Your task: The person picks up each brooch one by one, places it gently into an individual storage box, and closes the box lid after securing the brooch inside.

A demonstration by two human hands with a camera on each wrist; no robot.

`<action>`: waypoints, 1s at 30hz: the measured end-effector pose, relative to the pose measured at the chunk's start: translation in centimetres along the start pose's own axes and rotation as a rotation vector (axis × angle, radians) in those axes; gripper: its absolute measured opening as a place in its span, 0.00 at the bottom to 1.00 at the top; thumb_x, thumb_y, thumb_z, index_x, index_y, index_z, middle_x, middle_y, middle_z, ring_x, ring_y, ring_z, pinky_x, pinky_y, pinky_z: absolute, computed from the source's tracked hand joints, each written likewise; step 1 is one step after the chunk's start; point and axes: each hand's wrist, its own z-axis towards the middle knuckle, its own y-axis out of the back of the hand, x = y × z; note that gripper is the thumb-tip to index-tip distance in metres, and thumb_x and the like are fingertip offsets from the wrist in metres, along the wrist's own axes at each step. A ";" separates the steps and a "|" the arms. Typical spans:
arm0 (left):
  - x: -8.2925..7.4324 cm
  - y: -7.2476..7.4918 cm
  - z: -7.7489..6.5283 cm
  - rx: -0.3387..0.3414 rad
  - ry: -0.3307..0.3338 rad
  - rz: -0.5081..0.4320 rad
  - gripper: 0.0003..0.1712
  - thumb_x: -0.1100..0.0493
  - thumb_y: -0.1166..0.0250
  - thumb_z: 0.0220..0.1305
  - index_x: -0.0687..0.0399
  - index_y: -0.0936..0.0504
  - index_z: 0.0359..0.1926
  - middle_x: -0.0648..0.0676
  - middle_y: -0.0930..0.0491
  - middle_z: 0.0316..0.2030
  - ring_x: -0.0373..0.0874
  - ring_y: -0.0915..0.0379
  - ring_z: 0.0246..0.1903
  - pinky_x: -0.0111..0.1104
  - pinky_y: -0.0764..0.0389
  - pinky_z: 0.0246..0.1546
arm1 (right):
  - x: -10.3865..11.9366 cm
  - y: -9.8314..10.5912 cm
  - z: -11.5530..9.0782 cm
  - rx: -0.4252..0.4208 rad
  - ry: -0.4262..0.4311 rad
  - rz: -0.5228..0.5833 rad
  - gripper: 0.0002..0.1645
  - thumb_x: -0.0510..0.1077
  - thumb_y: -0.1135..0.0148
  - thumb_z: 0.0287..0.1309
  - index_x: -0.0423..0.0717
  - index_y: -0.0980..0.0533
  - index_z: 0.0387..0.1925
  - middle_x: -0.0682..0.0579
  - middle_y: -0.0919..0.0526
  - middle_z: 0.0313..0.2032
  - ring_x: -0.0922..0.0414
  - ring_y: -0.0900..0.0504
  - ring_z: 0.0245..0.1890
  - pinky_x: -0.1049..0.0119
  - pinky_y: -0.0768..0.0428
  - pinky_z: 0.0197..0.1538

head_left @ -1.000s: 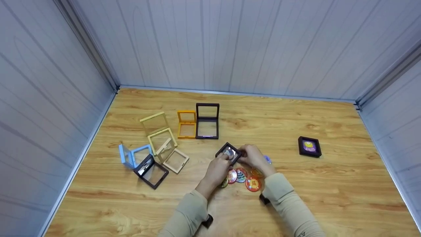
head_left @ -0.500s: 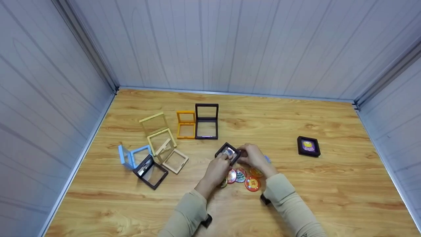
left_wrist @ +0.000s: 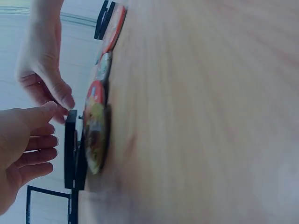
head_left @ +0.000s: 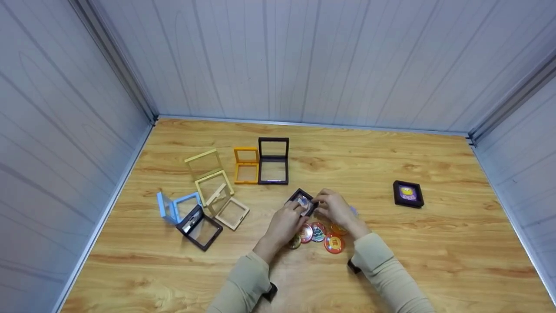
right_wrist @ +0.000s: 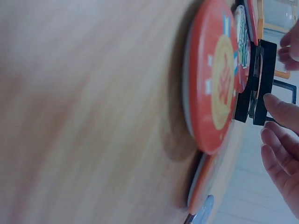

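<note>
A small dark display frame (head_left: 299, 191) lies cornerwise in front of me, its two halves almost together, with a thin gap showing in the right wrist view. Through its window a round badge (head_left: 303, 201) shows partly. My left hand (head_left: 283, 224) reaches over the frame with fingers extended onto its near-left part. At the right corner my right hand (head_left: 336, 210) has its fingertips right at the edge; its thumb (right_wrist: 276, 108) touches the lid and the other fingers stand loosely apart. Close by lie round badges, including a red one (head_left: 334, 243) and one with a tree (head_left: 318, 232).
Several frames stand opened to the left: dark (head_left: 273, 182), orange (head_left: 247, 181), yellow (head_left: 229, 184), beige (head_left: 241, 221), blue (head_left: 167, 208) and another dark one (head_left: 204, 248). A closed dark frame with a purple badge (head_left: 408, 193) lies far right. Panel walls (head_left: 278, 65) enclose the table.
The right hand's fingers have shifted slightly up and over the frame's right corner. The left hand has spread and drawn back a little. The frame stays in place.
</note>
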 end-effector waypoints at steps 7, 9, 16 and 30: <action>1.1 1.9 0.5 -0.008 0.025 -0.034 0.11 0.61 0.40 0.56 0.64 0.21 0.37 0.56 0.25 0.37 0.47 0.28 0.39 0.34 0.25 0.40 | -0.2 -0.1 0.3 0.006 0.117 -0.074 0.07 0.34 0.35 0.43 0.37 0.19 0.30 0.49 0.25 0.32 0.53 0.25 0.34 0.63 0.24 0.39; 1.5 2.6 0.7 0.006 0.043 -0.039 0.10 0.62 0.41 0.57 0.64 0.21 0.38 0.56 0.25 0.36 0.47 0.28 0.38 0.35 0.26 0.40 | -0.3 -0.1 0.4 0.009 0.136 -0.080 0.06 0.33 0.35 0.43 0.38 0.19 0.28 0.49 0.26 0.31 0.54 0.25 0.33 0.63 0.25 0.37; 3.8 4.9 2.0 0.010 0.005 0.047 0.10 0.63 0.39 0.53 0.65 0.22 0.36 0.58 0.25 0.33 0.49 0.28 0.35 0.37 0.26 0.39 | -0.7 0.4 0.7 0.046 0.123 -0.080 0.04 0.33 0.35 0.44 0.40 0.18 0.27 0.50 0.27 0.28 0.55 0.26 0.30 0.65 0.25 0.33; 7.4 8.0 5.8 0.039 -0.042 0.300 0.09 0.64 0.38 0.52 0.68 0.22 0.33 0.60 0.26 0.32 0.52 0.28 0.34 0.37 0.24 0.33 | -2.2 1.8 0.6 0.071 -0.011 -0.105 0.05 0.33 0.35 0.44 0.41 0.18 0.27 0.51 0.27 0.28 0.55 0.25 0.29 0.63 0.25 0.34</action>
